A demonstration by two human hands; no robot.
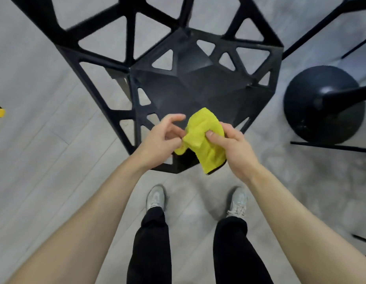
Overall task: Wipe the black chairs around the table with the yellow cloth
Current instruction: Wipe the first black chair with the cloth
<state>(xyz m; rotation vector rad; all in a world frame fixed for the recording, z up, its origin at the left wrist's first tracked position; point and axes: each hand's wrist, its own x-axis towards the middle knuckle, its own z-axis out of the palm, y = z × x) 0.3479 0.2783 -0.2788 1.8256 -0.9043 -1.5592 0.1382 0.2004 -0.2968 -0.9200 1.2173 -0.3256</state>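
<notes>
Both hands on the yellow cloth, held in the air over the front edge of the black chair. Right hand grips it, thumb pressed on top, fingers curled behind. Left hand pinches the cloth's left corner, upper fingers loosely spread. Round black table base right of the chair, apart from it

pale grey plank floor; on it, black chair, round black base
</notes>
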